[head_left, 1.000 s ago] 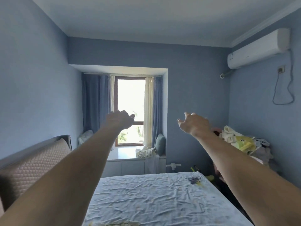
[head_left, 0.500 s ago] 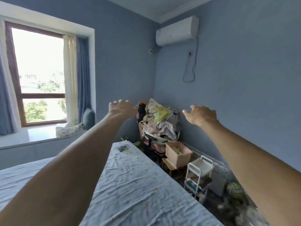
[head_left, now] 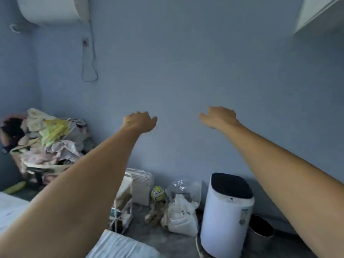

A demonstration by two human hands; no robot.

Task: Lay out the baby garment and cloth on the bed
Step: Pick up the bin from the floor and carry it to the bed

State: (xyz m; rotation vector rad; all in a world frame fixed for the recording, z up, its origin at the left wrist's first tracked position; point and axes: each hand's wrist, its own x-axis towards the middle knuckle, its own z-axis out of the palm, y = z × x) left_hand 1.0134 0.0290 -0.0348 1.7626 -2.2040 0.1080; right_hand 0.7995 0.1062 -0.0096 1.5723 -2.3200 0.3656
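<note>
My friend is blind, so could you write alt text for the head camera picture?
Two bare arms reach forward, left hand and right hand holding nothing, toward a blue wall. A clothes pile sits left, a small white washer right, and the bed edge below.

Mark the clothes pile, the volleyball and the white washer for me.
clothes pile (head_left: pixel 50 140), head view, on the heaped garments at left.
volleyball (head_left: pixel 158 193), head view, middle of the ball on the floor.
white washer (head_left: pixel 223 224), head view, on its white front wall.
</note>
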